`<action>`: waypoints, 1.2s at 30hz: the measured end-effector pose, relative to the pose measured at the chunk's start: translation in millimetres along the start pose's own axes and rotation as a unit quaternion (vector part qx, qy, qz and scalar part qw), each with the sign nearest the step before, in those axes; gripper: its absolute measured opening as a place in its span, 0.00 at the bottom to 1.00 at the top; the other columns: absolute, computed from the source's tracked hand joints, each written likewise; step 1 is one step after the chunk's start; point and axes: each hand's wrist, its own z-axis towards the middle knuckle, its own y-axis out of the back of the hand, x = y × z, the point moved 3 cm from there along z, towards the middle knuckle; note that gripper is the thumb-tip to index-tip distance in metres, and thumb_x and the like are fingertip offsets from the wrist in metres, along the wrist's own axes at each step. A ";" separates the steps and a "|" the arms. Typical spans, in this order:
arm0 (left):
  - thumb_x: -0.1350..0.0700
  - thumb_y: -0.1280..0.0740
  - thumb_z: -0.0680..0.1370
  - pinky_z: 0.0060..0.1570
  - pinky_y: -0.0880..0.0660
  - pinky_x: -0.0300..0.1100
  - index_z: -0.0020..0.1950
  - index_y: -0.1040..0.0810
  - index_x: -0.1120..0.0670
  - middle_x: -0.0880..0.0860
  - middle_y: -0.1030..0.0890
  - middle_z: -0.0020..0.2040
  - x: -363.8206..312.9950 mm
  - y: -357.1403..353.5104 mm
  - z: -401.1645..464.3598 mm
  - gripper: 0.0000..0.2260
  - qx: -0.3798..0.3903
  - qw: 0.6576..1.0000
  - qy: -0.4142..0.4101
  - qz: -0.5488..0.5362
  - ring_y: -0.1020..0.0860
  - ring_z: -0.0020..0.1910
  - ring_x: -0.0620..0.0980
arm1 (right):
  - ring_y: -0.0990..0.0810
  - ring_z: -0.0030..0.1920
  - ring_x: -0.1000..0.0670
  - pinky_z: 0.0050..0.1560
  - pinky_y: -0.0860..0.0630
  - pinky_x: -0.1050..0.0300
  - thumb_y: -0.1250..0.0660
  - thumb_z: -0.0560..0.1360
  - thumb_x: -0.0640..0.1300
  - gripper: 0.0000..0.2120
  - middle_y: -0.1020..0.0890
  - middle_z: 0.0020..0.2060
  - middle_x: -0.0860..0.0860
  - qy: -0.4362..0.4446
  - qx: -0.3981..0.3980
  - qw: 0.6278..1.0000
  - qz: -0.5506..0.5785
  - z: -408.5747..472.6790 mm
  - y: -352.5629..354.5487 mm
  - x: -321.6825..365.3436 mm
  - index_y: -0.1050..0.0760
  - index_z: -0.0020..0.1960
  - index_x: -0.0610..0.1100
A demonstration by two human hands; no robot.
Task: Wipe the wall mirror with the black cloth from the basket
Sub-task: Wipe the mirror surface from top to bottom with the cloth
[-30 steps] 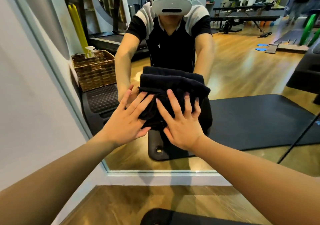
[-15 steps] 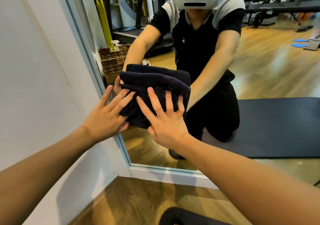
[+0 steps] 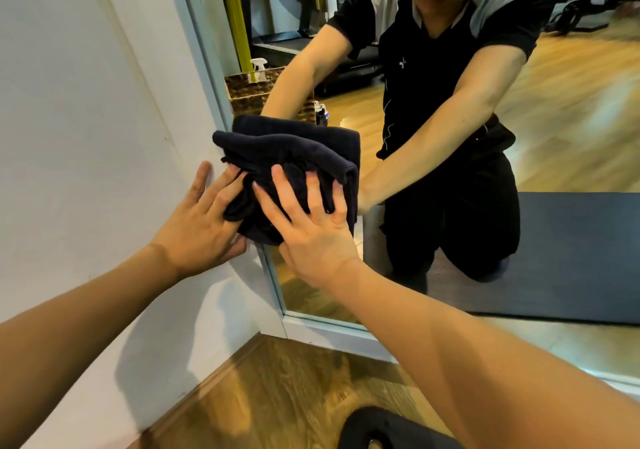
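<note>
A folded black cloth [image 3: 287,157] lies flat against the wall mirror [image 3: 415,268] at its left frame edge. My left hand [image 3: 199,220] presses the cloth's left part with straight spread fingers; its outer fingers lie on the white wall. My right hand [image 3: 306,220] presses the cloth's middle and right part, fingers spread. The wicker basket [image 3: 247,97] appears only as a reflection in the mirror, with a spray bottle [image 3: 258,67] standing in it.
The white wall [image 3: 86,119] lies left of the mirror's pale frame [image 3: 273,292]. Wooden floor [image 3: 277,396] runs below, with a dark mat edge [image 3: 384,428] at the bottom. The mirror reflects a kneeling person, a dark floor mat and gym equipment.
Both hands have slid the cloth leftward across the glass to the mirror's left frame. My left hand's outer fingers now reach past the frame onto the wall.
</note>
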 end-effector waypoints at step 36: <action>0.62 0.44 0.81 0.71 0.36 0.71 0.72 0.29 0.68 0.75 0.33 0.72 -146.9 -40.2 -30.1 0.20 0.110 0.989 -0.020 -0.098 0.41 0.75 0.78 | 0.54 0.80 0.38 0.80 0.58 0.39 0.35 0.77 0.46 0.43 0.58 0.83 0.46 0.073 0.202 0.976 -0.036 -134.4 -5.4 -37.3 0.57 0.84 0.48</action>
